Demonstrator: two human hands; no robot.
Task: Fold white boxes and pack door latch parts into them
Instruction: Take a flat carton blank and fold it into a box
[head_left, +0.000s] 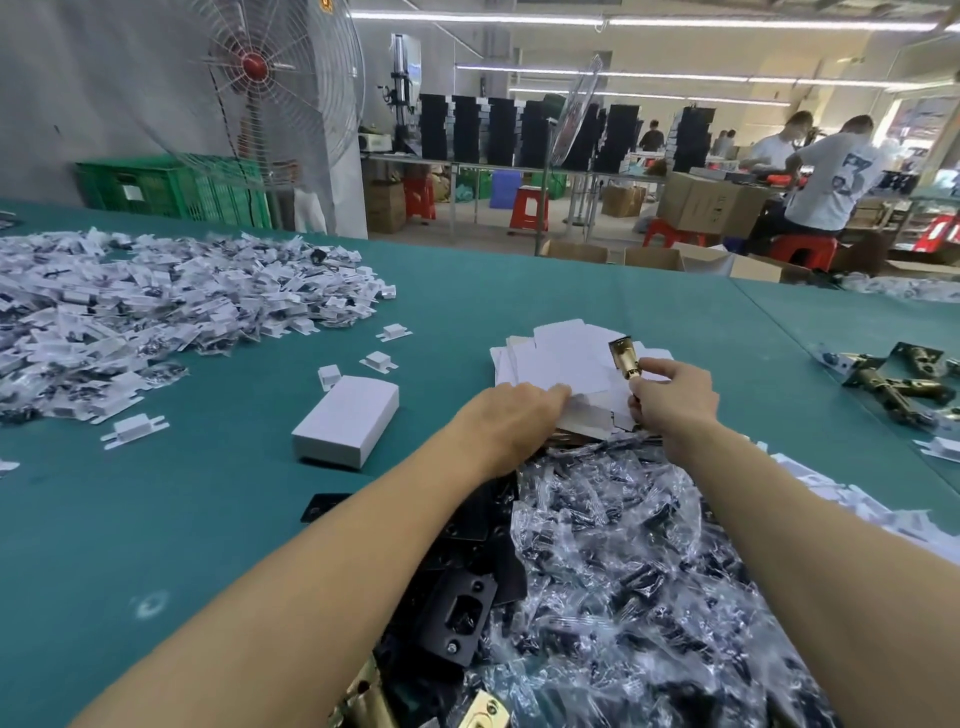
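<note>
A stack of flat white box blanks (561, 358) lies mid-table on the green cloth. My left hand (511, 421) reaches onto its near edge, fingers on the top sheets; whether they pinch one I cannot tell. My right hand (675, 400) grips a brass door latch (626, 358) upright beside the stack. A folded, closed white box (345, 421) sits to the left. Between my arms lies a heap of clear bags with dark screws (623, 561) and black latch plates (462, 613).
A big pile of small white card inserts and bagged parts (156, 317) covers the left of the table. More brass latches (893, 384) lie at the right. A standing fan (260, 88), green crates and seated workers are beyond the far edge.
</note>
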